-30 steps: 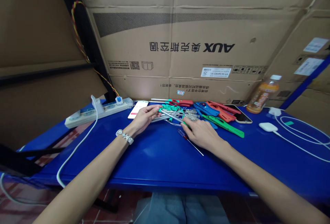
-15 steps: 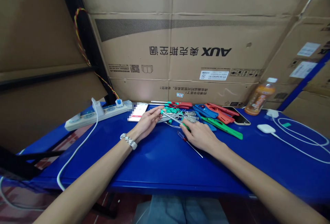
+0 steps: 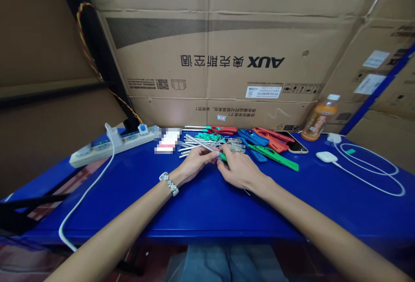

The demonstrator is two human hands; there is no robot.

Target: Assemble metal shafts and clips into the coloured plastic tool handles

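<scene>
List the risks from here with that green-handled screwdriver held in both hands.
1. The green-handled screwdriver juts past the left hand over the loose metal shafts; a swing might scatter them.
2. The left hand and the right hand grip it with fingertips close together, so it might slip or twist.

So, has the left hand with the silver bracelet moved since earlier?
Yes. The left hand has drawn away from the flat white card, rightward and nearer the person, up to the right hand.
</scene>
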